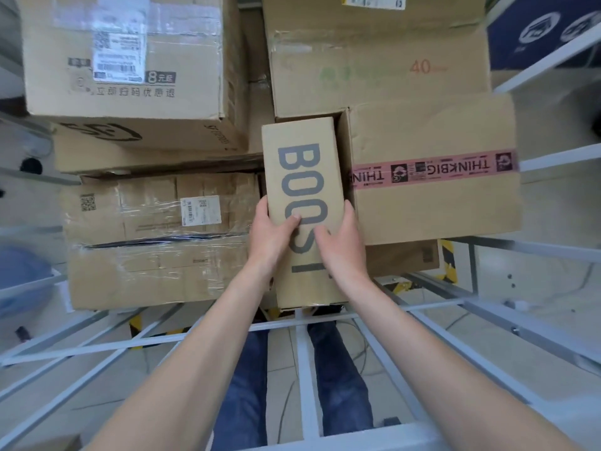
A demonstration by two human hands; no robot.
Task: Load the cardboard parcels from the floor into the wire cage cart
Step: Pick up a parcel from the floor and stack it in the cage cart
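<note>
A long narrow cardboard box printed BOOST (304,170) lies in the gap between the parcels inside the white wire cage cart (304,362). My left hand (270,236) grips its left edge, thumb on top. My right hand (341,242) grips its right edge, fingers down against the neighbouring box with pink THINKBIG tape (435,177). Both arms reach over the cart's near rail. Left of the BOOST box sits a plastic-wrapped parcel (156,242).
More parcels fill the cart: a labelled box (126,56) at the back left on an SF box (143,148), and a box marked 40 (377,60) at the back right. A blue carton (546,30) stands outside. My legs and the tiled floor show through the bars.
</note>
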